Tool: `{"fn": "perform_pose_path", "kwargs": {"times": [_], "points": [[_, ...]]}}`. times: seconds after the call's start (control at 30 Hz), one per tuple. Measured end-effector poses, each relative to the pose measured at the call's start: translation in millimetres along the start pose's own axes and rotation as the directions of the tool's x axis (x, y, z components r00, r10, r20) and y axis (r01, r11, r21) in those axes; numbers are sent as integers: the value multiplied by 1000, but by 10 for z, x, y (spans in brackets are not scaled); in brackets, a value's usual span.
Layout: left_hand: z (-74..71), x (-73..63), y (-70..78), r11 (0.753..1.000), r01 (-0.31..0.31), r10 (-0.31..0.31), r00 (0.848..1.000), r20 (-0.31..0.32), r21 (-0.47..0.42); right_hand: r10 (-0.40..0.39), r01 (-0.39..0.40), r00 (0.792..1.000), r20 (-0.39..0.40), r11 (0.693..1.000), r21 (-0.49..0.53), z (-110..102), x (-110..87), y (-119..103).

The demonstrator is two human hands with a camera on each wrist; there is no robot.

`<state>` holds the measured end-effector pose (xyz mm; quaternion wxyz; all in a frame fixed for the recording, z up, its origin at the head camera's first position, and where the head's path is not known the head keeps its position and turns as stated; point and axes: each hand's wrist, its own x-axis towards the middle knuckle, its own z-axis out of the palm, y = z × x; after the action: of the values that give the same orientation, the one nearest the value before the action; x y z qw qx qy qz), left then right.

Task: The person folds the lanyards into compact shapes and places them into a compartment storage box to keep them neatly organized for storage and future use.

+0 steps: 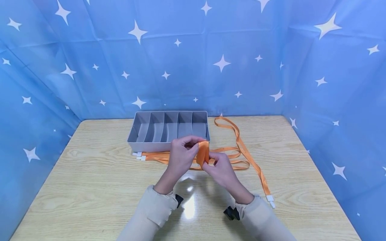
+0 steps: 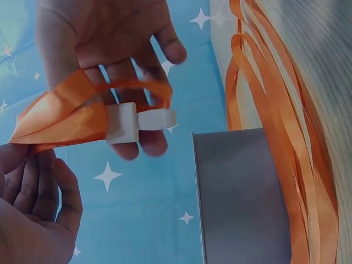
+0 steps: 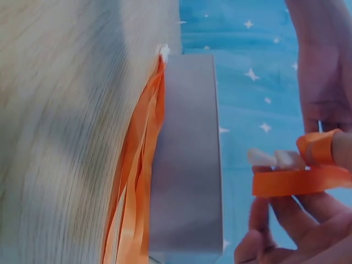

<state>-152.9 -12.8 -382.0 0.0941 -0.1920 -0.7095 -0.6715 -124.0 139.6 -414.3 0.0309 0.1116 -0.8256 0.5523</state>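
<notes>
An orange lanyard [image 1: 203,152], folded into a short flat bundle, hangs between both hands above the table. My left hand [image 1: 182,154] pinches its upper end. My right hand [image 1: 222,170] holds the lower right side between thumb and fingers. The left wrist view shows the lanyard's white plastic clip [image 2: 124,122] in front of the right hand's fingers, with a strap loop across them. Several more orange lanyards [image 1: 156,156] lie in front of the grey divided box, their white clips at the left. A single lanyard [image 1: 248,156] stretches along the table at the right.
The grey divided box [image 1: 169,146] stands at the table's back edge, just beyond the hands, its visible compartments bare. A blue curtain with white stars [image 1: 181,50] encloses the back and sides of the wooden table [image 1: 90,187].
</notes>
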Motion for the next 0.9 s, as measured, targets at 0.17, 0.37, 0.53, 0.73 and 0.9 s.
{"fn": "perform_pose_path", "kwargs": {"times": [0.17, 0.37, 0.53, 0.73, 0.9], "points": [[4, 5, 11, 1000, 2, -2, 1000, 0, 0, 22, -23, 1000, 7, 996, 81, 51, -12, -8], [-23, 12, 15, 1000, 18, -18, 1000, 9, -10, 24, -29, 999, 35, 987, 160, 81, -36, -4], [-90, 43, 12, 1000, 11, -11, 1000, 11, 11, 8, -26, 996, 85, 976, 217, 89, -80, -15], [-181, 90, -11, 998, -15, 13, 1000, 21, 64, -50, 2, 987, 154, 955, 298, 63, -144, -50], [-227, 104, -14, 997, -5, 3, 1000, 30, 78, -101, 35, 978, 180, 942, 333, 32, -186, -77]]}}
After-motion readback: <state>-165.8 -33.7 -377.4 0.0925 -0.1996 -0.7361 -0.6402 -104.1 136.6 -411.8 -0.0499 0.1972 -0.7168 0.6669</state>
